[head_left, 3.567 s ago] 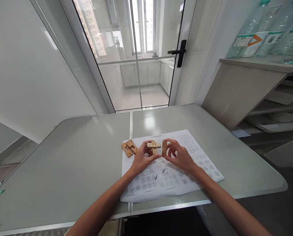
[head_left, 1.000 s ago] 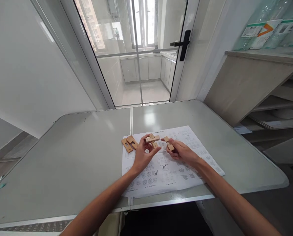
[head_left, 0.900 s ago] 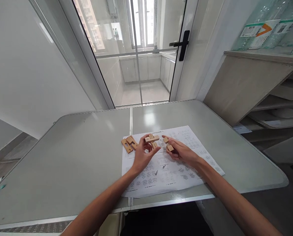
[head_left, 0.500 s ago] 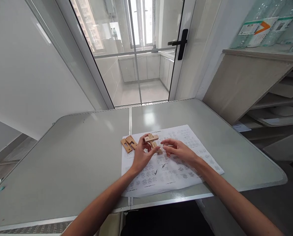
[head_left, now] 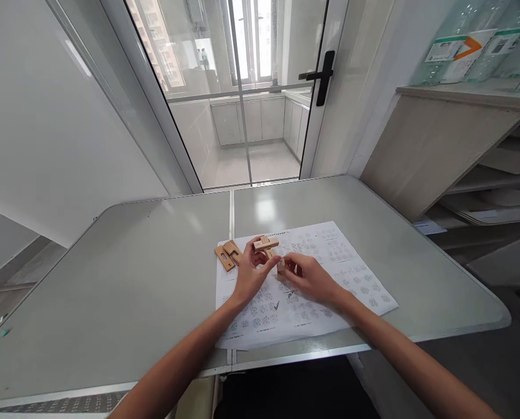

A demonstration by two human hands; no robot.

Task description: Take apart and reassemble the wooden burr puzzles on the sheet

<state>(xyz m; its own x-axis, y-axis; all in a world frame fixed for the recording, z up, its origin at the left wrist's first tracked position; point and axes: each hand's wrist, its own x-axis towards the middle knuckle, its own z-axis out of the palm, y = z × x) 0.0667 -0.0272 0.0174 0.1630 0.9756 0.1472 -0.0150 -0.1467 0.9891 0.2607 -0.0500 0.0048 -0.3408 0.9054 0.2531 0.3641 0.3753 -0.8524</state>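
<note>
Wooden puzzle pieces [head_left: 266, 244], joined crosswise, are held up over the printed sheet. My left hand [head_left: 253, 270] is closed on them, with the thumb along the near side and the fingers behind. My right hand [head_left: 307, 274] pinches the right end of the same pieces, at a small block end [head_left: 281, 266] that carries a dark mark. How the pieces interlock is partly hidden by my fingers. Left of my left hand, flat wooden pieces [head_left: 228, 256] with cut-out slots and numbers lie overlapping on the sheet's edge.
The white sheet [head_left: 356, 285] printed with small diagrams lies on the grey table [head_left: 155, 291]. A glass door [head_left: 260, 134] with a black handle [head_left: 324, 78] stands behind the table. At right is a shelf unit [head_left: 443, 139] with plastic bottles [head_left: 469, 55] on top.
My right hand has moved left and now grips the puzzle's right end. The joined pieces have turned slightly in my left hand.
</note>
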